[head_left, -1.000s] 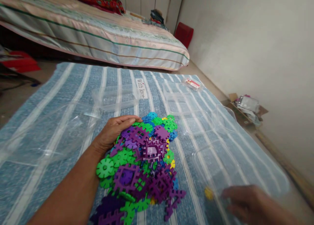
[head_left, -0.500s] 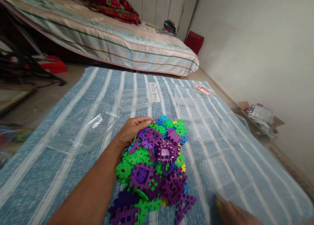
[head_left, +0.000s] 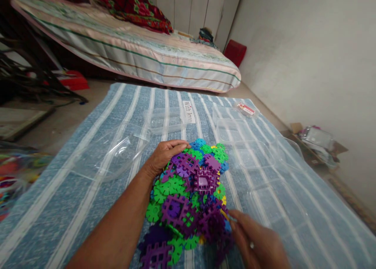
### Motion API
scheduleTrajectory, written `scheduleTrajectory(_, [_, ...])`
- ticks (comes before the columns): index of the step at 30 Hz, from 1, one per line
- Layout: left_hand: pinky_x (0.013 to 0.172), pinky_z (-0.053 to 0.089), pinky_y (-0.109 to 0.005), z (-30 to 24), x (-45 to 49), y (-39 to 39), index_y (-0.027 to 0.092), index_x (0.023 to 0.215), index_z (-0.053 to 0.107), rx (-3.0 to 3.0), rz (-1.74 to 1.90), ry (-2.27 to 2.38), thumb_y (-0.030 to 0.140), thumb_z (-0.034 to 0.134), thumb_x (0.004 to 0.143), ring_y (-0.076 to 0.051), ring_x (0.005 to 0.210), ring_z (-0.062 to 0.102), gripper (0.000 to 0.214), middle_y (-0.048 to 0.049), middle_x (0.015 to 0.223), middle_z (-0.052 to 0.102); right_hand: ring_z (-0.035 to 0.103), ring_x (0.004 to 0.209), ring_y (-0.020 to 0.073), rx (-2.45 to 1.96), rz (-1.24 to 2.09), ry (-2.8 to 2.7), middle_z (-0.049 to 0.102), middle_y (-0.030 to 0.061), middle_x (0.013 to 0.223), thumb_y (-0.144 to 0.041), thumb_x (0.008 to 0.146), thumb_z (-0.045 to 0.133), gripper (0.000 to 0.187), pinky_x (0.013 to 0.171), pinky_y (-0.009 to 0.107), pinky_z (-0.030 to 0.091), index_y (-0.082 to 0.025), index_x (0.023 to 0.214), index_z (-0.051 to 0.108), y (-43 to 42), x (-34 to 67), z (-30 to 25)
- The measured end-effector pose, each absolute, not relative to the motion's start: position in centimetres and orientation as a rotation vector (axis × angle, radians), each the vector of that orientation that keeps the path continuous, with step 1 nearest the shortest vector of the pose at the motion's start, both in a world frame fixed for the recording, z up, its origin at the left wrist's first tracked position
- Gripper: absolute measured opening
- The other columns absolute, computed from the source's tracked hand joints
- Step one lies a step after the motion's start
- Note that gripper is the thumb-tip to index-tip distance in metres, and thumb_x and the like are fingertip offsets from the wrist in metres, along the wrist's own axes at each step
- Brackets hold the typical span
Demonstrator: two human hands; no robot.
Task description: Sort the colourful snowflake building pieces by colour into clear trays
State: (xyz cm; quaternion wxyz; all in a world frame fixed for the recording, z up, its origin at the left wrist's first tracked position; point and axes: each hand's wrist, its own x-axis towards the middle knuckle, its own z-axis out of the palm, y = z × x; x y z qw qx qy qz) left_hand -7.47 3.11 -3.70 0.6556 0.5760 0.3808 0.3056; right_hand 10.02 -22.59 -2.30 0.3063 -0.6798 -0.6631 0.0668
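A heap of plastic building pieces lies on the striped cloth, mixing green notched discs (head_left: 172, 186), purple square lattice pieces (head_left: 176, 209) and some blue and yellow ones. Along the heap's far left edge rests my left hand (head_left: 167, 153), fingers stretched out and touching the pieces. My right hand (head_left: 255, 237), blurred, is at the near right edge of the heap. Its fingers are pinched, and a small yellow plastic piece (head_left: 224, 213) shows at their tips. Purple pieces beside it are smeared by motion.
Clear plastic containers stand on the blue-and-white striped cloth (head_left: 96, 206): one at left (head_left: 111, 155), one behind the heap (head_left: 166, 120), others at right (head_left: 243, 153). A small red-and-white pack (head_left: 246, 109) lies far right. A bed (head_left: 141, 57) stands beyond.
My right hand has moved from the lower right up and leftward to the heap's edge. My left hand stays against the pieces. The whole view has shifted slightly.
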Motion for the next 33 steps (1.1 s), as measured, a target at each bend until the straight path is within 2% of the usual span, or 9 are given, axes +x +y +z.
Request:
scheduleTrajectory(2, [0.079, 0.051, -0.034, -3.8, -7.4, 3.2, 0.016, 0.099, 0.070, 1.319, 0.707, 0.857, 0.051, 0.067, 0.069, -0.023, 0.086, 0.066, 0.046, -0.0075, 0.102, 0.072, 0.068, 0.072, 0.0157, -1.688, 0.232, -1.690, 0.071, 0.0067, 0.087, -0.026, 0.090, 0.045, 0.028, 0.065, 0.023, 0.055, -0.020, 0.112, 0.059, -19.5, 8.9, -1.4])
scheduleTrajectory(4, [0.080, 0.050, -0.035, -3.6, -7.3, 3.4, 0.016, 0.102, 0.069, 1.350, 0.701, 0.884, 0.053, 0.067, 0.069, -0.023, 0.086, 0.066, 0.049, -0.0070, 0.099, 0.072, 0.065, 0.096, 0.0209, -1.732, 0.243, -1.586, 0.068, 0.0099, 0.106, -0.029, 0.086, 0.052, 0.037, 0.081, 0.033, 0.055, -0.020, 0.122, 0.055, -17.2, 8.7, -1.5])
scheduleTrajectory(7, [0.086, 0.049, -0.038, -2.6, -7.4, 3.7, 0.016, 0.103, 0.068, 1.453, 0.639, 0.986, 0.055, 0.068, 0.066, -0.027, 0.093, 0.065, 0.053, -0.0069, 0.098, 0.072, 0.057, 0.112, 0.0278, -1.825, 0.413, -1.314, 0.061, 0.0125, 0.121, -0.038, 0.081, 0.060, 0.054, 0.089, 0.044, 0.051, -0.019, 0.130, 0.049, -15.3, 9.1, -3.1])
scheduleTrajectory(12, [0.092, 0.046, -0.039, -0.8, -9.2, 2.2, 0.018, 0.109, 0.066, 1.604, 0.594, 1.169, 0.050, 0.075, 0.057, -0.032, 0.109, 0.059, 0.061, -0.0096, 0.116, 0.066, 0.054, 0.116, 0.0273, -1.657, 0.848, -0.936, 0.053, 0.0126, 0.131, -0.042, 0.076, 0.067, 0.072, 0.096, 0.044, 0.047, -0.021, 0.137, 0.038, -14.1, 9.1, -5.3])
scheduleTrajectory(16, [0.091, 0.047, -0.041, -0.6, -9.9, -0.7, 0.021, 0.122, 0.057, 1.611, 0.525, 1.133, 0.047, 0.076, 0.056, -0.032, 0.104, 0.061, 0.073, -0.0090, 0.117, 0.065, 0.048, 0.123, 0.0294, -1.539, 0.927, -0.837, 0.050, 0.0121, 0.134, -0.037, 0.066, 0.076, 0.084, 0.102, 0.048, 0.040, -0.024, 0.139, 0.035, -13.3, 8.5, -5.1])
scheduleTrajectory(21, [0.101, 0.040, -0.046, -0.8, -8.3, -1.8, 0.018, 0.132, 0.045, 1.658, 0.594, 1.116, 0.039, 0.080, 0.049, -0.033, 0.116, 0.053, 0.093, -0.0114, 0.130, 0.055, 0.052, 0.118, 0.0293, -1.383, 1.059, -0.752, 0.054, 0.0079, 0.131, -0.037, 0.060, 0.081, 0.090, 0.099, 0.047, 0.043, -0.029, 0.138, 0.038, -11.6, 7.7, -4.5])
scheduleTrajectory(24, [0.094, 0.047, -0.043, -0.6, -7.5, -1.4, 0.019, 0.135, 0.041, 1.473, 0.562, 1.045, 0.039, 0.079, 0.053, -0.028, 0.105, 0.061, 0.092, -0.0079, 0.120, 0.062, 0.057, 0.112, 0.0286, -1.295, 1.115, -0.704, 0.058, 0.0059, 0.126, -0.036, 0.058, 0.081, 0.087, 0.095, 0.046, 0.046, -0.029, 0.136, 0.043, -10.9, 7.4, -4.0])
scheduleTrajectory(28, [0.082, 0.053, -0.038, -0.5, -6.9, -1.3, 0.020, 0.135, 0.040, 1.261, 0.587, 1.018, 0.043, 0.076, 0.060, -0.026, 0.096, 0.065, 0.086, -0.0069, 0.110, 0.067, 0.055, 0.114, 0.0293, -1.338, 1.043, -0.722, 0.060, 0.0066, 0.124, -0.037, 0.058, 0.082, 0.082, 0.096, 0.047, 0.045, -0.027, 0.132, 0.048, -10.6, 7.6, -2.9])
scheduleTrajectory(33, [0.094, 0.046, -0.040, -0.4, -6.5, -1.3, 0.017, 0.133, 0.042, 1.443, 0.678, 1.214, 0.054, 0.067, 0.069, -0.027, 0.107, 0.060, 0.078, -0.0114, 0.119, 0.062, 0.059, 0.107, 0.0279, -1.468, 0.913, -0.791, 0.063, 0.0074, 0.118, -0.040, 0.057, 0.081, 0.078, 0.094, 0.046, 0.047, -0.025, 0.128, 0.052, -10.0, 7.7, -1.2])
